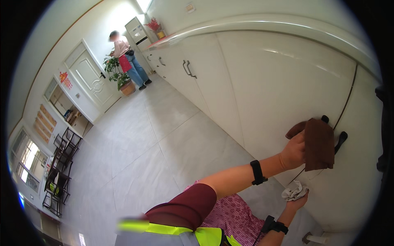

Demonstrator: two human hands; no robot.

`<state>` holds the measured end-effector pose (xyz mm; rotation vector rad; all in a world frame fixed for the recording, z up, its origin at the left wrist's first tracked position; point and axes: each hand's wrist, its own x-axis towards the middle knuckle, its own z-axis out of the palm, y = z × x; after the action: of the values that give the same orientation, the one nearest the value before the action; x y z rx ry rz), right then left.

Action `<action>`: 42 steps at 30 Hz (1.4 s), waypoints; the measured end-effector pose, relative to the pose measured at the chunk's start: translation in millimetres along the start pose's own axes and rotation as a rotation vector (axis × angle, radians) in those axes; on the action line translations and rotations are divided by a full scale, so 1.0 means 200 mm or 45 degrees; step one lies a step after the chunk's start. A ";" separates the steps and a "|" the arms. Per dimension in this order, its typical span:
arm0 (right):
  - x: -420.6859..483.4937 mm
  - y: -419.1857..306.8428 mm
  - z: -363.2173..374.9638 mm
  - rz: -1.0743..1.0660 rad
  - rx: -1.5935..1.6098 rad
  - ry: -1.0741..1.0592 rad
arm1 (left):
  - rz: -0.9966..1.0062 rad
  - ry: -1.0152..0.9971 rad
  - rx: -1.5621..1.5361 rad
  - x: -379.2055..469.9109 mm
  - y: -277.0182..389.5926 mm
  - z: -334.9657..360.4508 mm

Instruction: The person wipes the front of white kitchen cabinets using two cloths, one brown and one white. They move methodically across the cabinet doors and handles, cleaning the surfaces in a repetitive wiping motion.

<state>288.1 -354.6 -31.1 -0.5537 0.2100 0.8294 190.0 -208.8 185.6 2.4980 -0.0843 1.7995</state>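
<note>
My left hand [294, 153] reaches across to a pale cabinet door [277, 92] and grips a folded brown cloth [319, 147]. The cloth lies over one black door handle [324, 119], hiding most of it. A second black handle [341, 142] shows just to the right of the cloth, across the gap between the doors. Lower down, my right hand [298, 201] holds a crumpled whitish cloth [295, 191], close to the cabinet front and apart from it.
The long cabinet's countertop [246, 25] runs along the top. A person [123, 50] stands at the far end by a potted plant [126, 87]. Dark-framed chairs [58, 172] line the left wall. A short pale pipe [317, 240] sticks out low at right.
</note>
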 end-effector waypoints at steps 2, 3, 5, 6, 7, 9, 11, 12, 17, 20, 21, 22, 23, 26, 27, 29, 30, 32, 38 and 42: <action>0.01 0.00 -0.01 0.001 -0.019 0.026 | -0.121 -0.057 -0.177 -0.01 0.04 0.01; 0.02 0.00 -0.02 0.004 -0.033 0.036 | -0.143 -0.086 -0.149 -0.03 0.06 0.02; 0.01 0.00 -0.04 -0.002 -0.036 0.047 | -0.207 -0.157 -0.124 -0.04 0.11 0.02; 0.00 -0.01 -0.03 -0.006 -0.026 0.047 | -0.118 -0.156 -0.030 -0.05 0.13 0.02; 0.01 -0.01 -0.04 -0.012 -0.032 0.043 | -0.053 -0.169 0.044 -0.07 0.14 0.02; 0.02 -0.01 -0.04 -0.033 -0.028 0.043 | -0.008 -0.178 0.096 -0.09 0.15 0.03; 0.03 -0.01 -0.03 -0.029 -0.035 0.050 | -0.114 -0.210 0.064 -0.10 0.15 0.03; 0.04 -0.01 -0.04 -0.011 -0.036 0.062 | -0.045 -0.156 0.065 -0.11 0.14 0.04; 0.03 -0.01 -0.05 0.063 0.049 -0.074 | -0.010 -0.254 0.188 -0.13 0.18 0.04; 0.01 -0.01 -0.05 0.120 0.121 -0.106 | 0.130 -0.244 0.233 -0.15 0.18 0.00; 0.01 0.00 -0.04 0.059 0.115 -0.089 | 0.132 -0.242 0.296 -0.15 0.18 -0.01; 0.01 0.00 -0.03 -0.005 0.112 -0.069 | 0.031 -0.248 0.158 -0.16 0.17 -0.03; 0.00 -0.01 -0.02 -0.020 0.102 -0.091 | -0.017 -0.210 0.221 -0.15 0.16 -0.04; -0.04 -0.03 0.02 -0.046 0.049 -0.099 | -0.043 -0.214 0.387 -0.11 0.10 -0.06; -0.05 -0.03 0.04 -0.054 0.026 -0.063 | -0.011 -0.151 0.380 -0.09 0.08 -0.07; -0.07 -0.04 0.07 -0.050 0.041 -0.005 | -0.022 -0.122 0.387 -0.05 0.02 -0.07; -0.08 -0.04 0.08 -0.090 0.006 0.009 | -0.046 -0.085 0.365 -0.04 0.00 -0.06; -0.10 -0.04 0.10 -0.177 -0.072 0.006 | -0.123 -0.061 0.350 -0.05 -0.05 -0.06; -0.12 -0.08 0.08 -0.308 -0.228 0.100 | -0.448 0.094 0.209 -0.20 -0.31 -0.15; -0.11 -0.09 0.06 -0.334 -0.263 0.156 | -0.341 0.201 0.636 -0.31 -0.56 -0.25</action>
<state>286.3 -372.9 -5.7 -0.8087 0.1600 0.5656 132.0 -92.3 139.9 2.4750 0.7573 2.0846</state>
